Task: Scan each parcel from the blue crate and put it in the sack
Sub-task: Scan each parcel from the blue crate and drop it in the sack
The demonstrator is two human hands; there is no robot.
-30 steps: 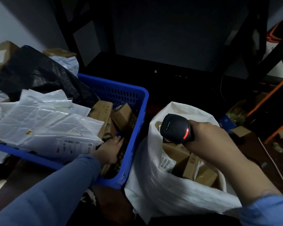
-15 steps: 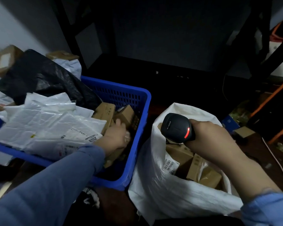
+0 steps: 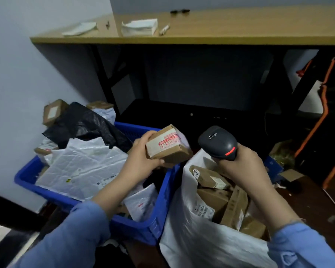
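My left hand (image 3: 138,161) grips a small brown cardboard parcel (image 3: 167,147) with red-printed tape, held up over the right end of the blue crate (image 3: 155,225). My right hand (image 3: 238,165) grips a black handheld scanner (image 3: 218,143) with a red light on its side, just right of the parcel and above the white sack (image 3: 191,242). The crate holds white plastic mailers (image 3: 81,169), a black bag (image 3: 85,124) and small boxes. Several cardboard boxes (image 3: 217,198) lie inside the open sack.
A wooden table (image 3: 220,29) with folded white bags (image 3: 139,27) stands behind, dark space beneath it. A wall is at the left. More boxes (image 3: 52,111) sit behind the crate. An orange-edged black frame (image 3: 321,105) and floor clutter lie at the right.
My left hand has lifted a small brown parcel out of the crate and brought it up beside the scanner. The view has tilted up, showing the table.
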